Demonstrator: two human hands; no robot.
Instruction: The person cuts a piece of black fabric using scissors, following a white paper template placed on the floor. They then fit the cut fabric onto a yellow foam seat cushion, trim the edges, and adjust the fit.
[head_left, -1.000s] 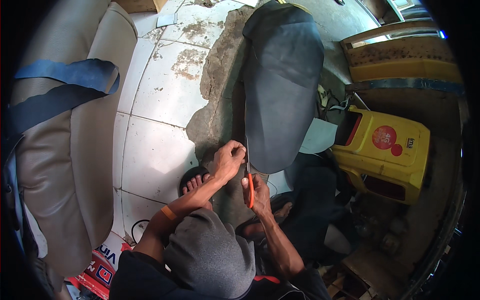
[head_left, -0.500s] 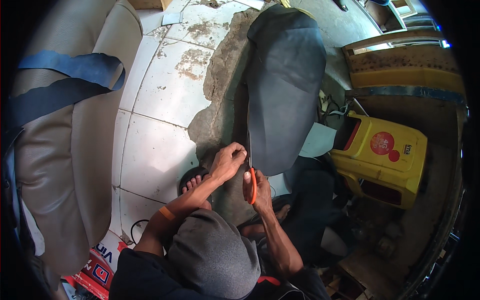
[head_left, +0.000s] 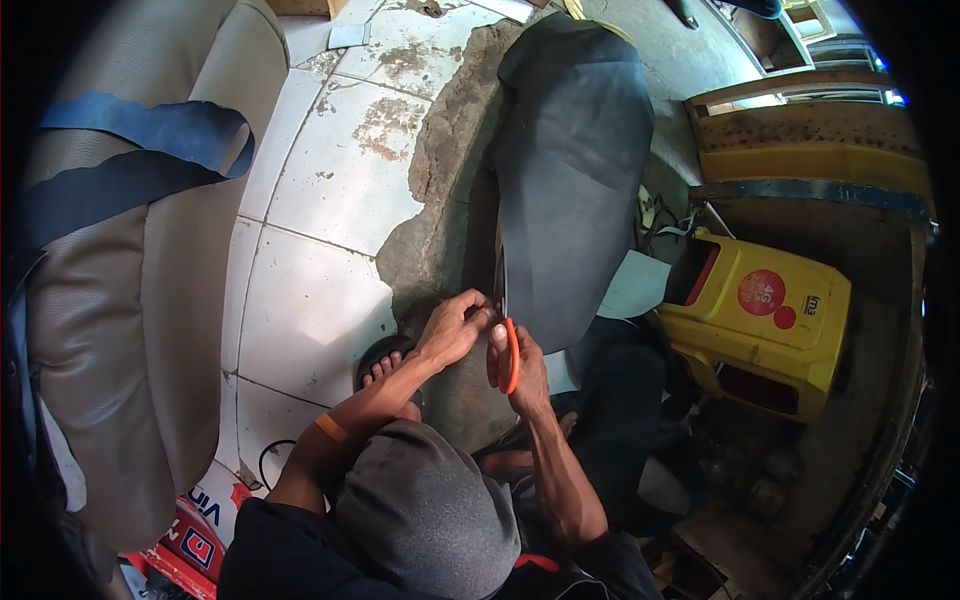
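A long motorcycle seat with a black cover [head_left: 575,180] lies lengthwise in front of me. At its near left edge my right hand [head_left: 522,368] grips scissors [head_left: 513,357] by their orange handles. The blades point away from me along the cover's side; whether they are parted is hard to make out. Just left of the blades, my left hand [head_left: 452,328] is closed in a pinch close to the cover's edge. What lies between its fingertips is too small to tell.
On the left stands a beige padded seat [head_left: 180,330] with a dark blue strip of material [head_left: 150,135] across it. A yellow plastic box [head_left: 765,320] sits at the right beside wooden shelving [head_left: 810,125]. Broken white tiles [head_left: 310,290] cover the floor at left.
My right hand and the scissors have shifted slightly forward along the edge of the black cover. The left hand stays pinched in nearly the same place.
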